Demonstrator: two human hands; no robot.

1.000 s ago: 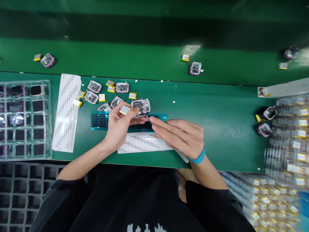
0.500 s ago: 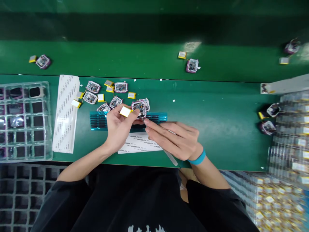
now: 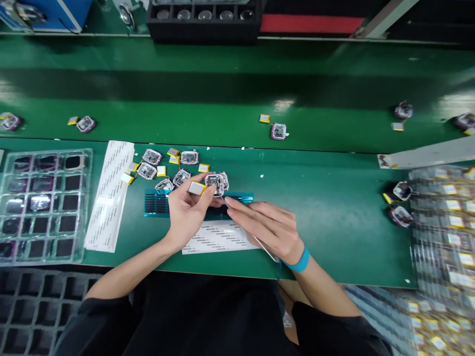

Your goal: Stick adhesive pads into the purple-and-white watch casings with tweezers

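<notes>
My left hand (image 3: 189, 212) is closed around a small square device (image 3: 215, 183) with its circuit board facing up. A yellow-edged battery (image 3: 197, 188) lies against the same hand's fingers. My right hand (image 3: 269, 227), with a blue band at the wrist, pinches a thin metal tool (image 3: 266, 248) whose tip meets the device's lower edge. Under the hands are a teal ribbed strip (image 3: 158, 203) and a white printed sheet (image 3: 218, 238). Several similar devices (image 3: 147, 171) with batteries lie just left of my hands.
A clear tray (image 3: 87, 207) of dark-faced parts stands at the left, beside a long white sheet (image 3: 110, 198). Stacked clear trays (image 3: 441, 222) fill the right side. More devices (image 3: 278, 131) rest on the green belt (image 3: 178, 118) beyond the table. A black holder (image 3: 204, 32) sits at the back.
The view has tilted upward, showing the far shelf. Devices on the belt have shifted relative to the table. The tool in my right hand has turned, now showing its narrow edge.
</notes>
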